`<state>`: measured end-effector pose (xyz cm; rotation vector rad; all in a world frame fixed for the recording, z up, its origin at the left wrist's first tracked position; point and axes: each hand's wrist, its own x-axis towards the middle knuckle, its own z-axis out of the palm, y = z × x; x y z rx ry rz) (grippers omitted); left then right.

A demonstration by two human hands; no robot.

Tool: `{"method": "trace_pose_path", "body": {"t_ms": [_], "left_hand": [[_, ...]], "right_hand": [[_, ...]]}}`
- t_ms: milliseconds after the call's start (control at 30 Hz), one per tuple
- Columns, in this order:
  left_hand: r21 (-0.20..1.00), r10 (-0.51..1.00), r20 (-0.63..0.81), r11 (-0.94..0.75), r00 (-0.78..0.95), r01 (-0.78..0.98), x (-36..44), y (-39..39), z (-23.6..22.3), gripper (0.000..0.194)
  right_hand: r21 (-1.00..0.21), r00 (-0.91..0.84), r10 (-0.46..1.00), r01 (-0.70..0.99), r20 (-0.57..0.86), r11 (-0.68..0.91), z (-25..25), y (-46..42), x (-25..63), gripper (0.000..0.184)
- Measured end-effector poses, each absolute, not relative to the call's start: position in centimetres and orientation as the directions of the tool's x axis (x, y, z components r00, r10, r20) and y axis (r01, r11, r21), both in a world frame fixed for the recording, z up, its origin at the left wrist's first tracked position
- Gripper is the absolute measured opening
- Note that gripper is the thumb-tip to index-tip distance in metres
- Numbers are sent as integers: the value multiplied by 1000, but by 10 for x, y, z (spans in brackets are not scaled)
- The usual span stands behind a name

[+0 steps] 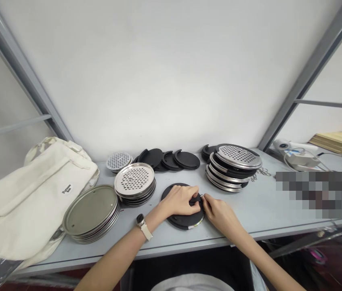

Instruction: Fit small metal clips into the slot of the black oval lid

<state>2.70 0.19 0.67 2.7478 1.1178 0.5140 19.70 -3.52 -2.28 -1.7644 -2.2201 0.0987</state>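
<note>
A black round disc (183, 221) lies on the grey shelf in front of me, a light-coloured strip showing on its near right rim. My left hand (180, 200) presses down on top of it, fingers bent and thumb toward the index finger, gripping its upper right part. At the disc's right edge, my right hand (221, 212) pinches a small thin ring or link, too small to make out well. To the left is a stack topped by a perforated metal grater disc (135, 179). Another stack, of black and silver discs (229, 171), stands at the back right.
Several black discs (187, 160) lean along the wall. Olive round plates (92, 210) are stacked at left beside a cream bag (46, 194). A smaller grater disc (118, 161) sits behind. Thin chains (261, 172) lie right of the tall stack. Farther right are a white device (302, 155) and brown envelopes (340, 143).
</note>
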Motion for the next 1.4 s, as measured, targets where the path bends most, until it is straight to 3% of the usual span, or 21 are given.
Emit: {"method": "trace_pose_path", "body": {"t_ms": [200,467,667,900,1100,1400], "left_hand": [[237,707,228,-707,669,666,28,2,8,15],[224,732,257,-680,631,698,24,10,5,14],[210,730,228,-683,645,699,25,7,7,12],[190,695,247,-718,676,669,24,5,7,10],[179,652,256,-758,714,627,24,5,8,9],[187,620,310,-783,721,593,24,5,8,7]], "right_hand": [[-238,-201,954,938,225,254,-22,-37,197,22],[-395,-266,937,855,225,337,-7,-56,186,27],[-488,-168,939,819,300,302,-13,-44,193,26],[-507,-107,935,817,337,276,-29,-28,204,23],[-502,-174,934,805,310,317,-37,-19,209,25],[-633,-251,918,666,307,394,-29,-21,206,30]]}}
